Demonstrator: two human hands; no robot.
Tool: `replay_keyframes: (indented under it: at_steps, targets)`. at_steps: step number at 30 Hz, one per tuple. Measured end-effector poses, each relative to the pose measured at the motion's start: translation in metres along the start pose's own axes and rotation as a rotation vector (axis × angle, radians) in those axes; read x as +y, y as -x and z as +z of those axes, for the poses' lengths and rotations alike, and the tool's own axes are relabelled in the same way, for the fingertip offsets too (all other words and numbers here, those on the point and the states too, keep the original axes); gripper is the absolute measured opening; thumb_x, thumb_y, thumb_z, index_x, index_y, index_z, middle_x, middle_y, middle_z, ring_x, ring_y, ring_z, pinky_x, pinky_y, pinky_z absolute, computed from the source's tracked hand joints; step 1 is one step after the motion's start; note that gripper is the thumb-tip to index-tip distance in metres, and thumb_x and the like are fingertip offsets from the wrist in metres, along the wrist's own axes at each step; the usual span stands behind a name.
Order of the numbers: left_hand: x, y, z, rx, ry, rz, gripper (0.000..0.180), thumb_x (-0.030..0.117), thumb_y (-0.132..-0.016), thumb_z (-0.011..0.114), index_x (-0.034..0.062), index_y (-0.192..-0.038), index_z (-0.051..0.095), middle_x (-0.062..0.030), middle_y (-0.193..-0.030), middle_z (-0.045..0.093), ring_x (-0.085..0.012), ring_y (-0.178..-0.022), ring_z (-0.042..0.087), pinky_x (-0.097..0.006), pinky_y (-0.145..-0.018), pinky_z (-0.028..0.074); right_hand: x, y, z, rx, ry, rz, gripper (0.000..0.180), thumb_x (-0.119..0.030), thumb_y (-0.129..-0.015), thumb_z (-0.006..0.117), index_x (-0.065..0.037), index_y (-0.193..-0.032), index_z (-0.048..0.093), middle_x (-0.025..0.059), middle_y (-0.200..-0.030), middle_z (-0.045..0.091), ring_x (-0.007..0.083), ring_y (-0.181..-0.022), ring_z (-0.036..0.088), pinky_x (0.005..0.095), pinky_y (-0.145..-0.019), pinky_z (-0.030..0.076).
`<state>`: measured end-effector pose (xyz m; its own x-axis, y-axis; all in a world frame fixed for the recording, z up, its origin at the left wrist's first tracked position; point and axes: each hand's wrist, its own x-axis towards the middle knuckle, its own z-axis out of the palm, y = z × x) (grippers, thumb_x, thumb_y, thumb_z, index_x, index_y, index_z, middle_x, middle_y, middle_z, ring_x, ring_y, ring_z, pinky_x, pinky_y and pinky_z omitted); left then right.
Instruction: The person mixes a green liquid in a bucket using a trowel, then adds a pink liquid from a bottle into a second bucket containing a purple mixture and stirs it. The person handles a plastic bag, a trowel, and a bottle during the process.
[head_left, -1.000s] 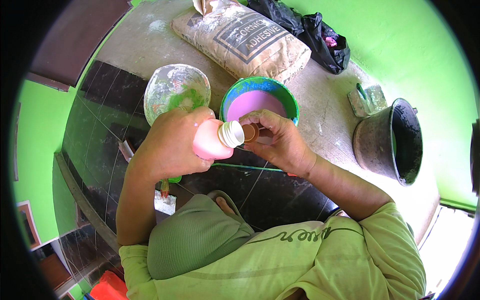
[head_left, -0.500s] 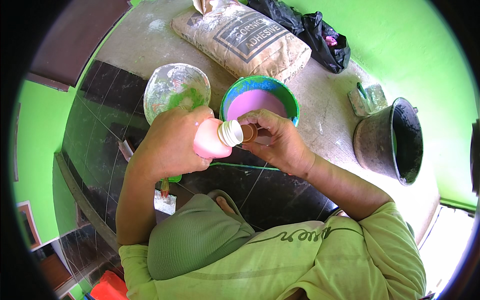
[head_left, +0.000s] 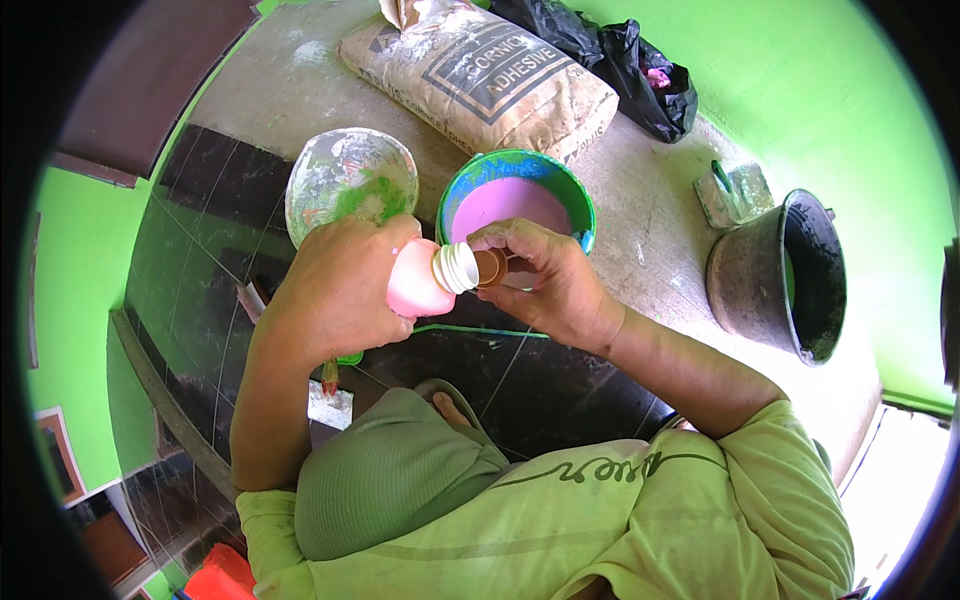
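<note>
My left hand [head_left: 350,285] is wrapped round a pink bottle [head_left: 415,282] with a white threaded neck, tilted over to the right. Between the thumb and fingers of my right hand [head_left: 555,280] is a small brown cap [head_left: 490,268], its open side facing the bottle's mouth. The mouth lies right at the cap's rim; I cannot make out any liquid passing between them. Just beyond my hands stands a green bucket [head_left: 590,190] with pinkish-purple paint [head_left: 510,203] inside. Farther left, a whitish bowl [head_left: 345,160] smeared with green sits partly behind my left hand.
A large paper sack [head_left: 490,80] of powder lies at the back, with black plastic bags [head_left: 650,90] beside it against the green wall. To the right are a dark bucket [head_left: 730,285] and a small clear container [head_left: 735,195]. A brush [head_left: 330,375] lies below my left forearm.
Both hands, with the bottle and cap, have shifted very slightly left. The bottle's neck and the cap stay close together, and both grips look the same.
</note>
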<state>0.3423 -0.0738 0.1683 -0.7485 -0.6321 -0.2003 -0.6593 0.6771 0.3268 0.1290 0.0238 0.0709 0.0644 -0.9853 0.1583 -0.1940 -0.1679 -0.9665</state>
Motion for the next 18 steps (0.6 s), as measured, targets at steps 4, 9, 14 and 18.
replay_keyframes:
  at_steps: [4,9,14,18]
  targets:
    - [0.0008,0.0005,0.0003,0.019,-0.022,0.012,0.05,0.017,-0.057,0.086,0.0064,-0.102,0.066,-0.0203,-0.091,0.068,-0.0429,-0.091,0.066,-0.05,-0.08,0.051,-0.0008,-0.0006,-0.0001,-0.002,0.002,-0.022,0.036,0.003,-0.082,0.08,-0.004,-0.115,0.068,0.011,-0.111,0.071,0.025,-0.102,0.073,0.0358,-0.088,0.061]
    - [0.002,0.0008,-0.0005,0.012,-0.041,0.002,0.05,0.016,-0.056,0.086,0.0062,-0.101,0.066,-0.0208,-0.091,0.068,-0.0435,-0.09,0.065,-0.051,-0.08,0.051,0.0013,0.0,0.0008,-0.017,-0.009,0.001,0.037,0.003,-0.082,0.081,-0.004,-0.115,0.068,0.0109,-0.11,0.071,0.0249,-0.102,0.073,0.0356,-0.088,0.061]
    - [0.001,0.0003,-0.0005,-0.02,-0.046,-0.025,0.054,0.015,-0.056,0.087,0.0065,-0.105,0.066,-0.0209,-0.092,0.067,-0.0436,-0.092,0.064,-0.051,-0.082,0.051,0.0029,-0.0004,0.0022,-0.016,0.001,0.007,0.037,0.003,-0.081,0.081,-0.004,-0.115,0.068,0.0105,-0.109,0.071,0.0243,-0.101,0.073,0.0353,-0.088,0.061]
    - [0.0013,-0.0008,-0.0008,-0.022,-0.056,-0.02,0.057,0.014,-0.056,0.087,0.0069,-0.108,0.067,-0.0208,-0.094,0.067,-0.0433,-0.094,0.064,-0.05,-0.083,0.05,0.0045,-0.0021,0.0032,-0.017,-0.011,0.018,0.037,0.003,-0.081,0.082,-0.005,-0.116,0.068,0.0102,-0.11,0.071,0.024,-0.101,0.073,0.035,-0.088,0.061]
